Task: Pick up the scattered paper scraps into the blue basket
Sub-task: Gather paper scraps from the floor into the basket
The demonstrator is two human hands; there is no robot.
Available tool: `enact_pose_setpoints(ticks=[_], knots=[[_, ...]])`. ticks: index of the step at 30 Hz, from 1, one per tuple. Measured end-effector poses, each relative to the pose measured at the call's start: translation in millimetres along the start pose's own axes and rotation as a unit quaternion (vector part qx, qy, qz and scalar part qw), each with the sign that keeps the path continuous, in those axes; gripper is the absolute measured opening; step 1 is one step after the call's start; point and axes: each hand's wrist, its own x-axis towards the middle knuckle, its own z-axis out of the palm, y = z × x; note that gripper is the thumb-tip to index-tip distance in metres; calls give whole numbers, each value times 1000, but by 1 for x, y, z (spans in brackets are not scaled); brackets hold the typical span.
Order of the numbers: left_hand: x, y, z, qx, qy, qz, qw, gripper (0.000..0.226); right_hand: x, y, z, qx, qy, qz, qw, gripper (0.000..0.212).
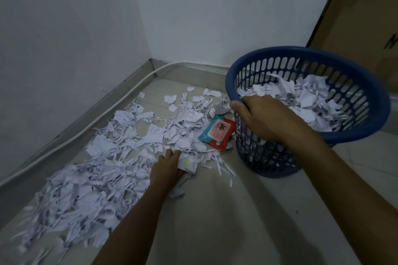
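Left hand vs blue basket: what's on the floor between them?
In the head view, loose paper scraps and a red-and-teal wipes packet lie between the left hand and the blue basket.

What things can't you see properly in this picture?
- Head view: the left hand covers whatever scraps its fingers may be gripping in the paper scraps.
- The right hand grips the blue basket rim; paper hides the basket's bottom.
- The print on the red packet is too small and blurred to read.
- The brown board is cut off by the picture's right edge.
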Motion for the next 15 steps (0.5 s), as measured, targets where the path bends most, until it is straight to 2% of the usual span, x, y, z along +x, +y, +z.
enact_pose_setpoints(ticks=[2,5,11,15], knots=[[-2,2,-8,-18,-27,12,999,59,0,0,0,2,5,1,1000,53],[-3,4,-30,-83,-32,1,996,66,0,2,-1,3,9,7,1000,54],[2,8,-93,-184,48,0,982,53,-2,13,-7,-16,18,37,999,56],[-1,19,-140,-225,96,8,970,67,-16,18,-10,-32,32,40,998,52]])
